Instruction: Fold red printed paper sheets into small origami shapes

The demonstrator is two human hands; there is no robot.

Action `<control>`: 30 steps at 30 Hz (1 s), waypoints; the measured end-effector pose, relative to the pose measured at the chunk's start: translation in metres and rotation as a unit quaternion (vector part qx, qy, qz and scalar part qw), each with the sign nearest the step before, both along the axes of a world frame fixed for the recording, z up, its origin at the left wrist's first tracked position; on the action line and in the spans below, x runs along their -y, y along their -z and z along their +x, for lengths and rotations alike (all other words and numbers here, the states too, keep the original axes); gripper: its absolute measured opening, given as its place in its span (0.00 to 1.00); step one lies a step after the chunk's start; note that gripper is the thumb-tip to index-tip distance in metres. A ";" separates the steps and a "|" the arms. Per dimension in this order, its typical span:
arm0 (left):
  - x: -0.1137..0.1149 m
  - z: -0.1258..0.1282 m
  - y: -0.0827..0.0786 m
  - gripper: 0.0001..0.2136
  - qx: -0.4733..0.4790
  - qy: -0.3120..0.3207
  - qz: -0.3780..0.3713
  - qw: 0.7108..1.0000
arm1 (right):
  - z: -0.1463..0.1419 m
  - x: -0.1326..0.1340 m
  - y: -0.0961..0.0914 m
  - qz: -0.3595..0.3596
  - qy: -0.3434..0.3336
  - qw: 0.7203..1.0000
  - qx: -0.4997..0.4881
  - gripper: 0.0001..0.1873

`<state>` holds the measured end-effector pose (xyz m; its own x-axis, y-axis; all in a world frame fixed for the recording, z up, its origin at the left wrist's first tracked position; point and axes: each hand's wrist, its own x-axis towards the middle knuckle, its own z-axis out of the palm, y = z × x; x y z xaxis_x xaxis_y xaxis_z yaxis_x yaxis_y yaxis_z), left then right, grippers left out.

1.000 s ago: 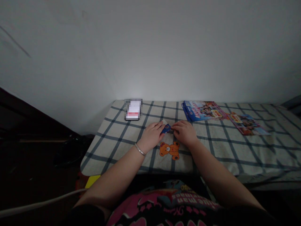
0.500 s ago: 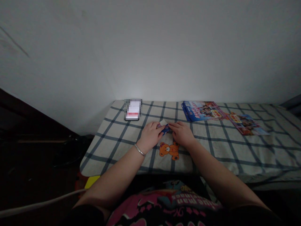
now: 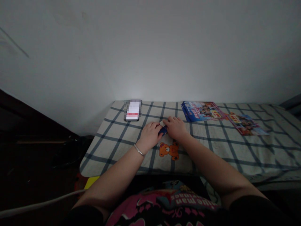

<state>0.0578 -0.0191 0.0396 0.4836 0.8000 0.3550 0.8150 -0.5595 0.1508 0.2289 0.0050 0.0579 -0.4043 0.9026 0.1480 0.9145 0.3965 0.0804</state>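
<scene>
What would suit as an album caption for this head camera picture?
Left hand and right hand on a small blue piece, just beyond an orange bear on checked cloth.

Before me the check-covered desk meets a pale wall (streaked at upper left), while dim light leaves the floor at my left nearly black.
</scene>
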 end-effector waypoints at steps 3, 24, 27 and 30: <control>0.000 -0.001 0.000 0.12 0.003 -0.004 -0.006 1.000 | -0.003 0.002 -0.002 -0.006 0.000 1.000 0.015 0.22; -0.005 -0.009 -0.004 0.13 0.013 -0.033 -0.016 0.999 | 0.041 0.007 0.020 0.031 -0.147 0.972 -0.182 0.17; -0.005 -0.010 -0.005 0.12 0.003 -0.060 -0.009 0.998 | 0.043 0.004 0.021 0.035 -0.178 0.964 -0.192 0.16; -0.003 -0.010 -0.006 0.09 -0.021 -0.054 0.020 0.998 | 0.043 0.002 0.023 0.043 -0.187 0.961 -0.200 0.15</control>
<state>0.0483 -0.0156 0.0461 0.4102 0.8339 0.3693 0.8763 -0.4726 0.0937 0.2718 0.0030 0.0353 -0.5930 0.6832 0.4261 0.6748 0.7104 -0.2000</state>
